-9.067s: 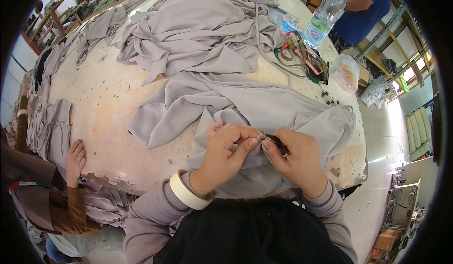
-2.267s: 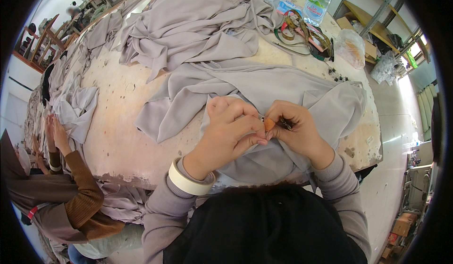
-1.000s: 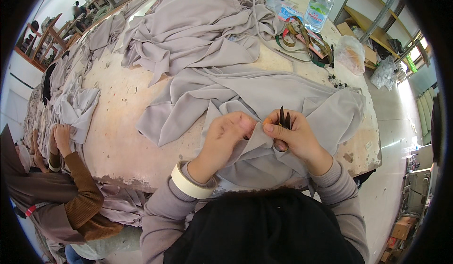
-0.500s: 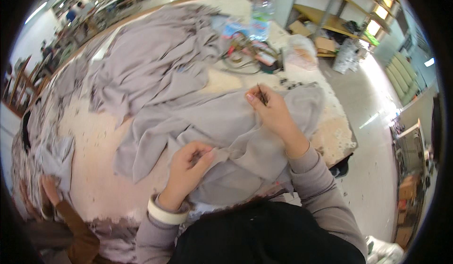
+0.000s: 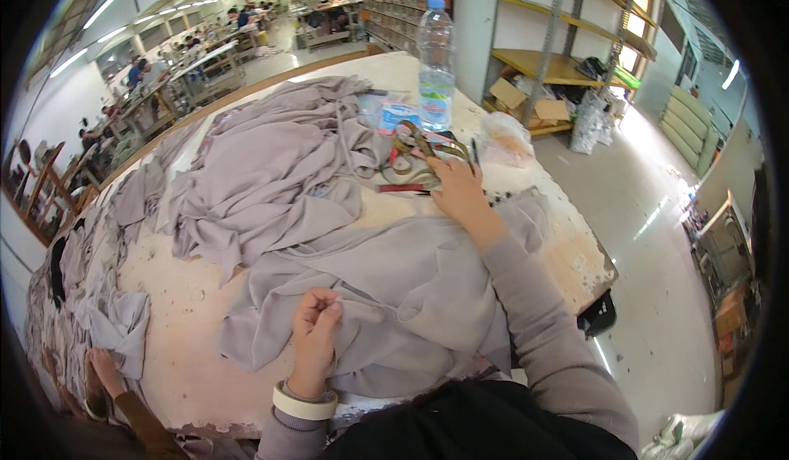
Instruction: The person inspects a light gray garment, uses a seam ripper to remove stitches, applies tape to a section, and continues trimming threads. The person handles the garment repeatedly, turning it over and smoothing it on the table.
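Grey cloth (image 5: 411,254), seemingly longest sideways.

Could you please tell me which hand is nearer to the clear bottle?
Right. The right hand is just nearside of the bottle; the left hand is farther back, at the grey cloth.

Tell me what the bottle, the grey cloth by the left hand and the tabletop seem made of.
Bottle: probably clear, glossy plastic; it is see-through with highlights. Grey cloth: thin-looking textile, smooth and mostly matte, judging by its soft folds; the fibre can't be told. Tabletop: perhaps wood or board with a pale, worn finish; its edge looks chipped.
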`<state>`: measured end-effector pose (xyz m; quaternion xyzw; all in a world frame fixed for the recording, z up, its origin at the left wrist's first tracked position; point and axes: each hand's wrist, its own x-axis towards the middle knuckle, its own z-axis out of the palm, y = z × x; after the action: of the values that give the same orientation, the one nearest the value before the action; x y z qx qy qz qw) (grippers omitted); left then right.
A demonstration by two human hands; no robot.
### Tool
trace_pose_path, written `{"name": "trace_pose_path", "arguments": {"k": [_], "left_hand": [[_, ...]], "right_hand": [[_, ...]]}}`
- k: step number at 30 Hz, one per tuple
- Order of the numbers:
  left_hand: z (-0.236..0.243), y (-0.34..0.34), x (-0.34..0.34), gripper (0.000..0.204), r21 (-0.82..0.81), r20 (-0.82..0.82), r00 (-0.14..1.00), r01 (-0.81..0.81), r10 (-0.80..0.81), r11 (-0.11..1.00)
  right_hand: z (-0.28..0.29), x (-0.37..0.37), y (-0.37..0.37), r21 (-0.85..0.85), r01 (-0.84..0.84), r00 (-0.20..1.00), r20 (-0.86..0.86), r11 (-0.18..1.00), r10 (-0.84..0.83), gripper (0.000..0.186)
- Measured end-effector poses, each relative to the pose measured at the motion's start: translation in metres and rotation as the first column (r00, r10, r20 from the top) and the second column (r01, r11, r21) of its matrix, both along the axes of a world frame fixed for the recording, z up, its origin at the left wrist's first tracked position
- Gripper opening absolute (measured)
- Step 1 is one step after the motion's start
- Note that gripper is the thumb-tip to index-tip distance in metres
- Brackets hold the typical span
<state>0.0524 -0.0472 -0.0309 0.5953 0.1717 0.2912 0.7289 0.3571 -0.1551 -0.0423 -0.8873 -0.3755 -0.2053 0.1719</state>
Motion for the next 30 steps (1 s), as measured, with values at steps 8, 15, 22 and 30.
{"name": "trace_pose_path", "arguments": {"k": [8, 15, 22, 30], "left_hand": [[-0.008, -0.005, -0.002, 0.015, 0.431, -0.089, 0.995, 0.084, -0.051, 0.898], [-0.004, -0.015, -0.003, 0.019, 0.274, 0.009, 0.972, 0.222, -0.233, 0.936], [-0.013, -0.015, -0.001, 0.025, 0.359, -0.1, 0.976, 0.217, -0.194, 0.908], [-0.02, 0.036, 0.002, 0.034, 0.063, -0.174, 0.952, 0.264, -0.25, 0.962]], "right_hand": [[0.054, -0.13, -0.009, 0.377, -0.678, 0.406, -0.524, 0.631, 0.749, 0.027], [0.042, -0.162, -0.018, 0.522, -0.364, 0.261, -0.738, 0.771, 0.623, 0.012], [0.018, -0.165, -0.028, 0.564, -0.326, 0.39, -0.651, 0.759, 0.651, 0.012], [0.001, -0.1, -0.021, 0.596, -0.222, 0.632, -0.515, 0.771, 0.58, 0.04]]}}
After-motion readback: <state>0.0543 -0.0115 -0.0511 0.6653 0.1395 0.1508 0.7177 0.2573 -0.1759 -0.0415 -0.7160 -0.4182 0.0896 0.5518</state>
